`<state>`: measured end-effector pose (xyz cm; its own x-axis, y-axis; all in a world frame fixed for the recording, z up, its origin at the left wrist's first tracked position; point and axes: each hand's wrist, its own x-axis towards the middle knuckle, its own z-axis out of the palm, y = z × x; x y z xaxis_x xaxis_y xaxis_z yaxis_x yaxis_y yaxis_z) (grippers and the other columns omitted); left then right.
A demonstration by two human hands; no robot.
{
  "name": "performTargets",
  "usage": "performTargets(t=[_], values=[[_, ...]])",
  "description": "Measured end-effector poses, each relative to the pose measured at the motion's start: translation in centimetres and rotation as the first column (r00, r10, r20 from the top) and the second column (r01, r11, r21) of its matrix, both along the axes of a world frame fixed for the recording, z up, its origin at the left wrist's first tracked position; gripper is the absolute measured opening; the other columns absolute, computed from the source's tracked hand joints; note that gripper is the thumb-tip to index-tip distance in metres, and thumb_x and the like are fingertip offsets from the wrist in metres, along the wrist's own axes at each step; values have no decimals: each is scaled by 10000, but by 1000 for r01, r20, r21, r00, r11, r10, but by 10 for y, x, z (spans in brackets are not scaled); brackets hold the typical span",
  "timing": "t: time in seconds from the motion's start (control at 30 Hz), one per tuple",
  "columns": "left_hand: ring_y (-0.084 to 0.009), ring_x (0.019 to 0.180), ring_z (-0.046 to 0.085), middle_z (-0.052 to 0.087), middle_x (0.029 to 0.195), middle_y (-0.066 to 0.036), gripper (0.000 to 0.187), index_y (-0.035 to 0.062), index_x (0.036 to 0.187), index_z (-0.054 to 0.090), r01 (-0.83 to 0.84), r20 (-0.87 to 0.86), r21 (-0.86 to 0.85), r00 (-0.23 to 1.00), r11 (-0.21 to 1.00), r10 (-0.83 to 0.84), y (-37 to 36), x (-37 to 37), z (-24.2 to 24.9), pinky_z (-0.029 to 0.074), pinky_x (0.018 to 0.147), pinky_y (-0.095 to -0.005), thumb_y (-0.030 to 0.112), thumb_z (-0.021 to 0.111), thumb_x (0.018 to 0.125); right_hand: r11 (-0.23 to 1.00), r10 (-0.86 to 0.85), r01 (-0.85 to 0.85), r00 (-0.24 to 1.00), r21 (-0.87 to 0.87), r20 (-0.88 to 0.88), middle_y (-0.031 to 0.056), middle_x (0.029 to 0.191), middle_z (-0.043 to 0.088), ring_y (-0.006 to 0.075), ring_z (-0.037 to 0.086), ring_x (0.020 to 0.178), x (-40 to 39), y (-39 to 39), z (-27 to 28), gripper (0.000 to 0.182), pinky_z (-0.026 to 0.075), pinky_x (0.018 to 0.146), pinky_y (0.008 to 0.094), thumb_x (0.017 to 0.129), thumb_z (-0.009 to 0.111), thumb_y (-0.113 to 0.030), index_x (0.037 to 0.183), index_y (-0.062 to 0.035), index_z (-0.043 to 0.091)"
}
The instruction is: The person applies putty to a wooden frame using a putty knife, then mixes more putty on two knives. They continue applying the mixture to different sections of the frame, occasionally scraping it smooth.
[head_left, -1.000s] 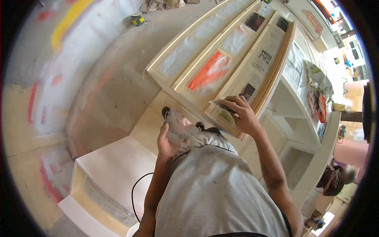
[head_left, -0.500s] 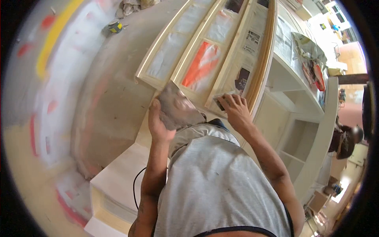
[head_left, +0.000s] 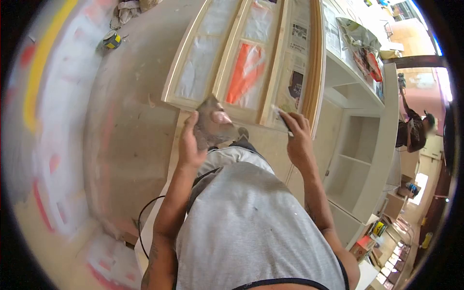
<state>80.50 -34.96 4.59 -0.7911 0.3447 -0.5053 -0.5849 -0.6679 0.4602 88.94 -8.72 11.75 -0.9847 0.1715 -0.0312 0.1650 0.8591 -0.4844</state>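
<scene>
Working this close to the framed panel point(head_left: 272, 79), the flat tool point(head_left: 286, 122) calls for light, even pressure and a low angle, I would judge, so that its thin end follows the pale wood without digging in or straying onto the printed paper point(head_left: 298, 36) between the strips. The right grip point(head_left: 300, 133) has its fingers curled round the tool's dark body above the panel's near edge, with the pale end pointing forward and leftward (blur hides whether that end touches anything). The left grip point(head_left: 192, 142) is closed on the grey-brown plate point(head_left: 208, 126), one digit, apparently the thumb, lying along its left side; the other fingers are hidden, probably supporting it from beneath. That plate sits in front of the torso, its far corner overlapping the panel's near edge in this view, though contact cannot be told. It would be wise to hold it level and just clear of the wood. Both elbows are bent and the forearms reach forward, the two hands well apart at about the same reach, which should leave the right wrist free for short, controlled strokes.
</scene>
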Motion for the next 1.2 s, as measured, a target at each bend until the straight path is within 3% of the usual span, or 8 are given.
performTargets(t=[0.17,0.37,0.47,0.53,0.63,0.7,1.0,1.2], values=[[-209,1039,633,634,1170,-98,457,3,1253,542,250,0,401,962,881,-272,37,4,13,517,926,-365,370,443,999,943,-10,-218,739,-253,-674,216,1199,519,350,521,1120,0,-58,2,505,410,980,465,824,493,123,1293,-63,519],[-250,1014,642,636,1146,-147,446,-13,1241,537,519,-268,-25,820,854,-506,28,-17,64,550,863,-400,354,410,1022,844,-342,195,913,-499,-221,175,1202,546,305,524,1140,3,-60,-51,504,406,1006,407,811,550,84,1294,-48,488],[-235,1089,606,584,1231,-131,420,-16,1320,473,522,-366,73,806,850,-464,15,-41,76,504,937,-384,263,496,1007,365,-758,342,649,-866,-64,88,1072,622,216,597,1050,35,-67,-40,292,461,921,353,902,577,-131,1167,-10,549],[-248,1134,578,535,1293,-129,403,-3,1344,452,509,-485,24,759,861,-435,22,-45,73,485,963,-397,214,480,1005,-457,-800,-62,465,-887,380,90,1075,628,216,636,991,43,-69,-6,325,526,851,345,860,590,-95,1171,-23,530],[-305,1264,479,399,1427,-139,452,32,1397,412,530,-648,-15,641,848,-412,25,-47,81,422,1036,-447,22,437,945,-594,-615,49,615,-803,492,62,984,651,183,670,825,38,-94,29,314,555,674,294,841,630,-158,1115,-33,540],[-331,1298,445,417,1404,-167,590,71,1418,404,148,-837,-545,-53,825,-544,30,-51,92,388,1071,-448,-101,423,854,-679,-524,52,664,-732,533,72,858,670,165,644,625,34,-104,28,232,487,449,258,840,625,-170,1026,-38,585],[-316,1286,458,470,1367,-106,555,211,1258,617,-320,-260,-801,-575,506,-776,35,-55,104,415,1052,-442,4,673,746,-817,-363,-44,814,-576,453,166,851,671,189,636,526,56,-59,9,309,482,339,233,846,594,-181,1081,21,594],[-285,1300,450,475,1382,-125,539,124,1293,597,86,-420,-908,-173,411,-891,24,-42,56,400,1058,-394,-69,534,794,-268,-491,276,786,-923,377,98,985,664,188,664,830,48,41,-41,388,543,772,362,831,641,-166,1175,2,580]])
